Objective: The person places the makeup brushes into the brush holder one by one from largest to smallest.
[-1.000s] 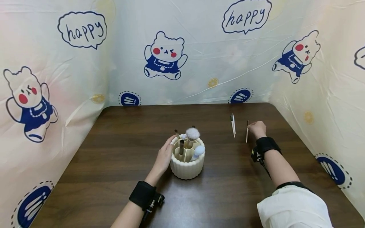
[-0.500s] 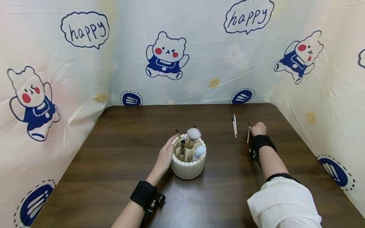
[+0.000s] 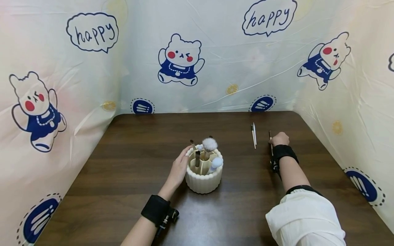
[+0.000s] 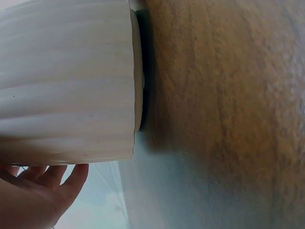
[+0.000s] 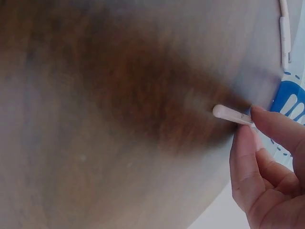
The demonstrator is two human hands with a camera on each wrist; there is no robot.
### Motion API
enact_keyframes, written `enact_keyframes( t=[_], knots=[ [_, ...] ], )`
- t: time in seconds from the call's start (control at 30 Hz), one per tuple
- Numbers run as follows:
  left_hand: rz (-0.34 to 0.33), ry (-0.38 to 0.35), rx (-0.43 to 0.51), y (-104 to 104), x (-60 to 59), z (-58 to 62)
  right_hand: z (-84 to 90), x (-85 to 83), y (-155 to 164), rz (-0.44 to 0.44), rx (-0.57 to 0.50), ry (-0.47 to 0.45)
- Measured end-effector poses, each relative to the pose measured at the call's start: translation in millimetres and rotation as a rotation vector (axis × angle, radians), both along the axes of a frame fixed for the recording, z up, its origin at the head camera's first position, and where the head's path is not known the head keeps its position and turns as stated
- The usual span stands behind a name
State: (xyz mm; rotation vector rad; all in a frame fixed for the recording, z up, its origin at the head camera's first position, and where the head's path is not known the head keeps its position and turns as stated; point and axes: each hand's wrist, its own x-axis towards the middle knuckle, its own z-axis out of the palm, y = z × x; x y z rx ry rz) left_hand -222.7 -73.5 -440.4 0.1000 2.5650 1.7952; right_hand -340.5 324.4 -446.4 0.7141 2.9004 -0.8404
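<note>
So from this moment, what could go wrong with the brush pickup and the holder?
The right hand pinches the thin brush only near one end, so it might swivel or slip as it is lifted. The two brushes lying close beside it on the table could get knocked. The holder already has several brushes standing in it, and the left hand merely rests against its side, so a clumsy insertion could nudge or tip it.

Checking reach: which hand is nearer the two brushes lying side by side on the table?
Right. The right hand sits just right of the two loose brushes, pinching a third brush; the left hand holds the cream holder, far left.
</note>
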Motion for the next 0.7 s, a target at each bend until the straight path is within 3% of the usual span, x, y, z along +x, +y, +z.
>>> enact_keyframes(
  t=[0.7],
  knots=[
    [0.006, 0.014, -0.01, 0, -0.5, -0.6, 15.3, 12.3, 4, 0.01, -0.032, 0.028]
  ],
)
